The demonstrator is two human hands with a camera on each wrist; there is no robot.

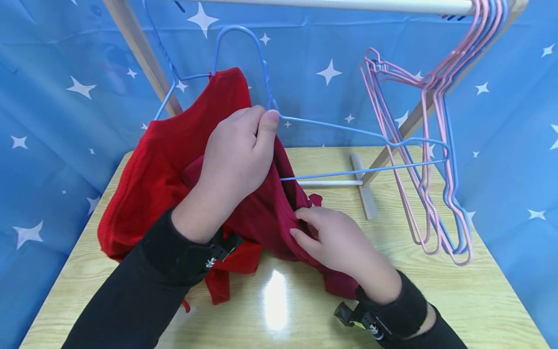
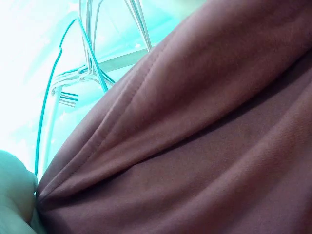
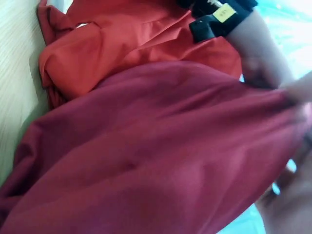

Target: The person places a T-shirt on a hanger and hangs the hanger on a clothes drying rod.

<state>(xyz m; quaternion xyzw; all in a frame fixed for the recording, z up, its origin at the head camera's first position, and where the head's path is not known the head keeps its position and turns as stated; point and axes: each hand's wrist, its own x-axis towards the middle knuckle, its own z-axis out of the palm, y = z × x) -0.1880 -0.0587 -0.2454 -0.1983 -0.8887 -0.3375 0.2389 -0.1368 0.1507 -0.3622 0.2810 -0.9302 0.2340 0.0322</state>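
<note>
My left hand [image 1: 240, 150] grips a light blue wire hanger [image 1: 335, 125] just below its twisted neck, together with the upper part of a maroon garment [image 1: 261, 223]. The hanger's right arm sticks out bare to the right; its left part is hidden behind the hand and cloth. Lower right, my right hand [image 1: 335, 237] pinches an edge of the maroon garment between thumb and fingers. In the right wrist view the maroon cloth [image 3: 161, 146] is stretched towards the hands. Seamed cloth [image 2: 195, 97] fills most of the left wrist view.
A red garment [image 1: 174, 160] hangs on another blue hanger [image 1: 163, 104] at the left. Several pink and blue hangers [image 1: 436, 97] hang from the right end of the white rail [image 1: 348, 6]. The wooden rack post [image 1: 139, 48] stands behind the red garment, above a wood-grain table [image 1: 457, 300].
</note>
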